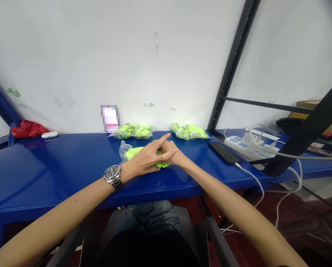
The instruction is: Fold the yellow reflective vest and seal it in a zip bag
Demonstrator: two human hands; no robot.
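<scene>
A bundle of neon-yellow cloth point(133, 152) lies on the blue tabletop, partly inside a clear plastic bag point(124, 149). Wearing a metal watch point(113, 174) at the wrist, my left hand point(146, 157) is closed over the bundle from the left, with the index finger reaching across my right hand. My right hand point(171, 151) has its fingers curled in at the bundle's right end. Some cloth shows below and between the two hands. The fingertips of both hands are mostly hidden.
Two more bagged neon-yellow bundles, a left one point(138, 130) and a right one point(190, 131), lie by the wall. A phone point(110, 118) leans there. On the right are a black phone point(224, 152) on a cable and a power strip point(238, 142). A red bag point(29, 129) and white case point(49, 135) lie left.
</scene>
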